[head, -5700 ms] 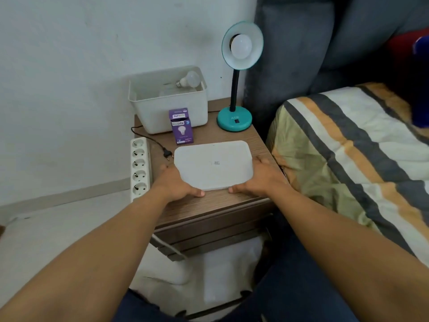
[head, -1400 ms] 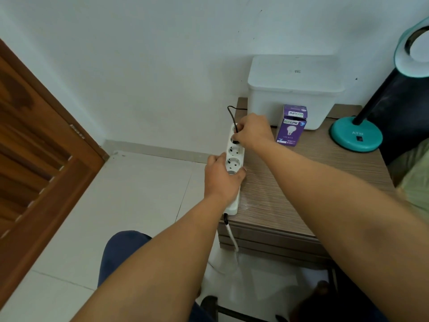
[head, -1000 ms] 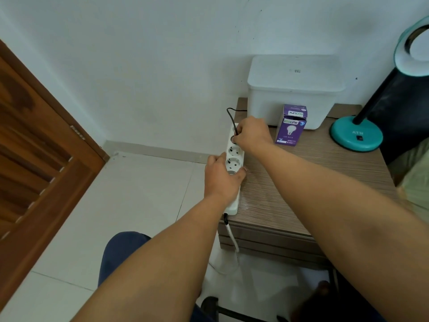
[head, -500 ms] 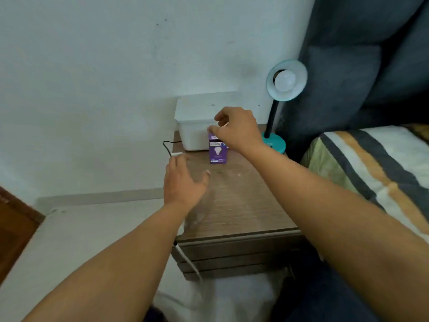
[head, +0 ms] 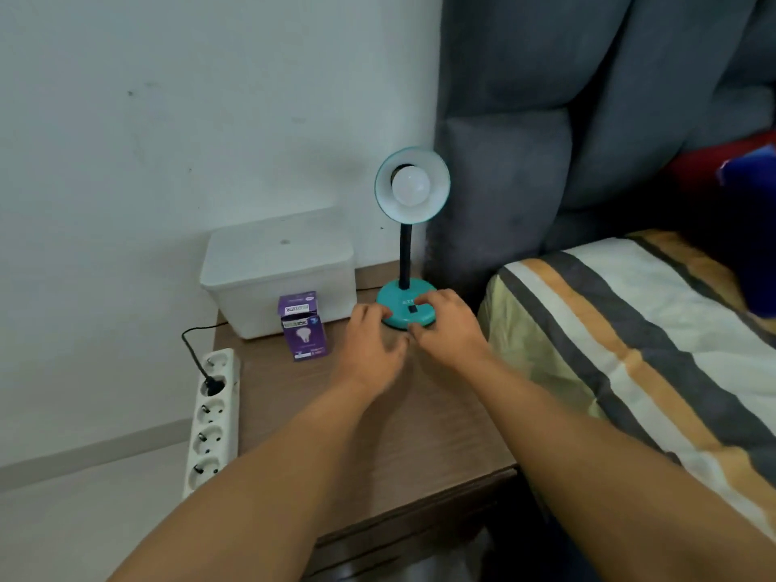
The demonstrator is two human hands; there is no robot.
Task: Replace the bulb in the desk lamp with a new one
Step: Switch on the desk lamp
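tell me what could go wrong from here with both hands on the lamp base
The desk lamp is tall with a small base, so a push from the left hand or right hand might tip it. Its black plug sits in the power strip, which overhangs the nightstand edge; tugging the cord could drag it off.

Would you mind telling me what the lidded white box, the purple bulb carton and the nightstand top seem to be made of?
The white box looks like matte plastic: smooth walls, rounded corners, a moulded lid. The purple carton looks like printed cardboard, with sharp folded edges and a slight sheen. The nightstand top shows a fine brown wood grain; whether that is solid wood or laminate cannot be told.
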